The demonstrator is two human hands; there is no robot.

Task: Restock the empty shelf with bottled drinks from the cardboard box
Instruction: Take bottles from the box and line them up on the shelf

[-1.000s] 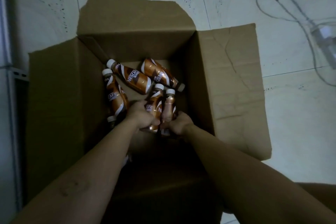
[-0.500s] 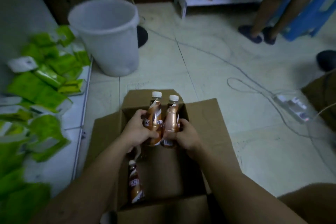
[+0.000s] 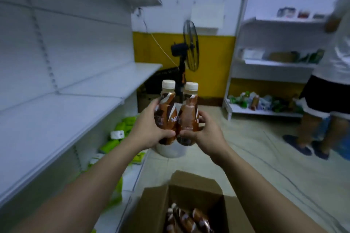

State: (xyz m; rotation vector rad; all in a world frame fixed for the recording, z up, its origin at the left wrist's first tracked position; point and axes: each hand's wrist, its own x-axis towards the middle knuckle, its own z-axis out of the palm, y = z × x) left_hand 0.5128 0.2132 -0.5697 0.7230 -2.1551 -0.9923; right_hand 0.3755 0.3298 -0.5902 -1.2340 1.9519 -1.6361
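Note:
Two brown coffee bottles with cream caps stand upright side by side, held in front of me at chest height. My left hand [image 3: 146, 131] grips the left bottle [image 3: 166, 108], and my right hand [image 3: 205, 133] grips the right bottle [image 3: 189, 111]. The two bottles touch each other. Below them, the open cardboard box [image 3: 189, 185] sits on the floor with several more brown bottles [image 3: 187, 221] lying inside. A white empty shelf [image 3: 49, 119] runs along my left, level with the bottles.
A white bucket [image 3: 170, 150] stands on the floor behind the bottles. Green packets [image 3: 121, 130] lie on the bottom shelf at left. A black standing fan [image 3: 189, 51] is at the back wall. At right, a person [image 3: 329, 73] stands by another shelf unit [image 3: 265, 62].
Both hands have lifted the two bottles out of the box and up to shelf height. My view has swung up from the box to the room.

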